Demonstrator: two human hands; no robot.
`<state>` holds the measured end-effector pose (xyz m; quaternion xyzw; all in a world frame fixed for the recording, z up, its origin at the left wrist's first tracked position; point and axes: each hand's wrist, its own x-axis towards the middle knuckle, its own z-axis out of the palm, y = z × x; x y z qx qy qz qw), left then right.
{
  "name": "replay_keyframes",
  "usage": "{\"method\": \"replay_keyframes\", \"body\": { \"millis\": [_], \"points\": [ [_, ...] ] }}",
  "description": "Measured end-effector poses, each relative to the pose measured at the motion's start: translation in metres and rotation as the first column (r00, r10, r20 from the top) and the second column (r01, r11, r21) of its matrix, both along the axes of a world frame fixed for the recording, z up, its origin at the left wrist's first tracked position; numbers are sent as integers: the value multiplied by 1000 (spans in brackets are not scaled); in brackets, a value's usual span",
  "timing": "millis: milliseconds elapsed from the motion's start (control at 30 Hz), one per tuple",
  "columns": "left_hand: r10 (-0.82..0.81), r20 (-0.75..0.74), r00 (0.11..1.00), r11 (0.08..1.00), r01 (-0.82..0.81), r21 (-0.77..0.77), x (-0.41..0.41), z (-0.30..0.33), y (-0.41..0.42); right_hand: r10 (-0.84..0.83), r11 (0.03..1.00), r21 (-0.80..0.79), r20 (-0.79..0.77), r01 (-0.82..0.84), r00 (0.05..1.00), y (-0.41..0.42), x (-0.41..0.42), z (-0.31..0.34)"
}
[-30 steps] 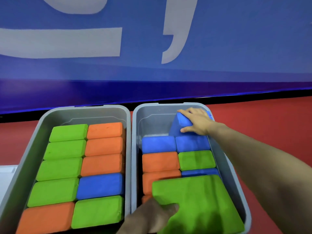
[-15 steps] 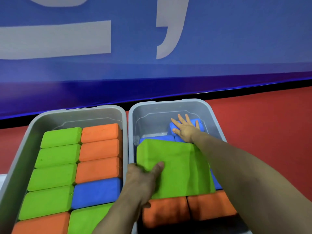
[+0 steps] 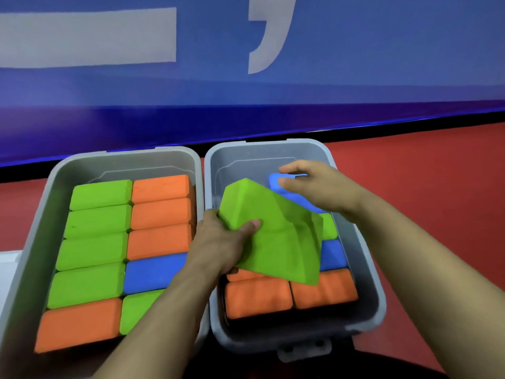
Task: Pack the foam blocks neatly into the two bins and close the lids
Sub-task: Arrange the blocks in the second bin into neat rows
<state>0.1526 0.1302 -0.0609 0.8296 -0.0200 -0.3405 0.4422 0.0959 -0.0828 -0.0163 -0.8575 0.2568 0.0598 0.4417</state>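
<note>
With the left bin (image 3: 32, 272) packed full, our left hand (image 3: 218, 247) grips a green block (image 3: 276, 242) tilted over the right bin (image 3: 366, 272), while our right hand (image 3: 317, 187) clasps a blue block (image 3: 289, 191) at the far end, likely seating both.

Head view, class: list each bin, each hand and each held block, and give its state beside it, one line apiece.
Left bin: lid off, top layer full of blocks.
Right bin: lid off, far end not yet filled.
Left hand: gripping the green block.
Green block: held tilted over the right bin.
Right hand: gripping the blue block.
Blue block: held at the right bin's far end.
</note>
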Motion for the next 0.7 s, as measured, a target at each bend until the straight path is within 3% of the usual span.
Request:
{"method": "replay_keyframes", "body": {
  "millis": [200,367,600,700],
  "points": [
    [-172,112,979,984,176,-28,-14,22,6,212,961,-166,-71,-222,975,38,-39,26],
    [-424,356,833,902,422,88,-14,30,9,362,907,-205,-67,-368,930,45,-41,23],
    [-524,553,648,848,461,264,-10,55,3,317,920,-231,-30,-315,948,31,-40,38],
    [-395,624,674,903,409,131,-3,58,3,255,934,-275,65,-228,965,27,-38,43]
  ]
}}
